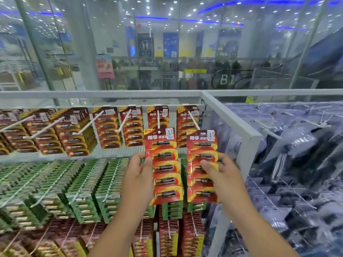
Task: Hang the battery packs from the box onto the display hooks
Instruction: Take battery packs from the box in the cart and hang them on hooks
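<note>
Red card, five batteries down its face: one battery pack [165, 166] gripped by the left hand [138, 175], thumb across the front edge, fingers curled behind. Its hang hole sits at the tip of a white display hook [158, 118] in the top row (threaded or only touching, cannot tell). A second battery pack [202, 166] held upright just beside it by the right hand [220, 170], thumb pressed on the front, below another white hook [193, 117]. Top row: more red packs [74, 130] hanging. Lower row: green packs [83, 190]. Clear-bagged goods [297, 154] fill the adjoining rack to the right.
</note>
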Motion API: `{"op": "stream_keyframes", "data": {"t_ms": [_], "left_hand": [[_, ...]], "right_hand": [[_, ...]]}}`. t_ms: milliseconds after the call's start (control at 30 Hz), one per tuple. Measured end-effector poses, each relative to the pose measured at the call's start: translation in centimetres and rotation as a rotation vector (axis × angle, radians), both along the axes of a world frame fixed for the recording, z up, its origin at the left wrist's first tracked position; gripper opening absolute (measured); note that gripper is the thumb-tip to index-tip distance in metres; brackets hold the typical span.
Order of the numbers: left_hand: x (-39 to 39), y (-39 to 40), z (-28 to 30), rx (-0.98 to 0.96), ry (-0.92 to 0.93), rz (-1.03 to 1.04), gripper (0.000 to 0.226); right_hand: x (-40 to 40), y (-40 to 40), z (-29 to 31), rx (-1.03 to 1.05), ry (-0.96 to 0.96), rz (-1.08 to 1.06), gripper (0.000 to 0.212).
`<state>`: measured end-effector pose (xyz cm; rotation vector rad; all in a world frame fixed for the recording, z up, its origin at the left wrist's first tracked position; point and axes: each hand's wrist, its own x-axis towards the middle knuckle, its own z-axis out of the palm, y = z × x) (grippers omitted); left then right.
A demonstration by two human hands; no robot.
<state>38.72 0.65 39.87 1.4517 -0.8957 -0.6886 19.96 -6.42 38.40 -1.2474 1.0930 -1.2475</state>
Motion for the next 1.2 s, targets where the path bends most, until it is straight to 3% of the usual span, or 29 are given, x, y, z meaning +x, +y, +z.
{"op": "stream_keyframes", "data": {"t_ms": [267, 533, 667, 833, 1033, 1200], "left_hand": [[0.4, -3.4, -0.3, 0.041, -0.047, 0.073, 0.018], [3.8, -11.3, -1.8, 0.055, -0.026, 0.084, 0.026], [5.5, -15.5, -2.8, 0.061, -0.070, 0.114, 0.033], [6.9, -17.9, -3.1, 0.042, -0.211, 0.155, 0.023], [8.0, -18.9, -3.6, 0.017, -0.213, 0.125, 0.017], [9.0, -17.0, -4.9, 0.070, -0.211, 0.088, 0.028]], "right_hand": [[2.4, -4.5, -1.4, 0.034, 0.016, -0.095, 0.011], [6.3, -10.7, -1.5, 0.003, -0.021, -0.203, 0.015], [8.2, -13.7, -1.5, 0.019, 0.002, -0.253, 0.003], [9.5, -16.4, -1.4, 0.038, 0.014, -0.312, 0.007], [9.5, -17.5, -2.6, 0.027, 0.057, -0.350, 0.020], [8.4, -15.0, -2.6, 0.026, 0.148, -0.367, 0.014]]}}
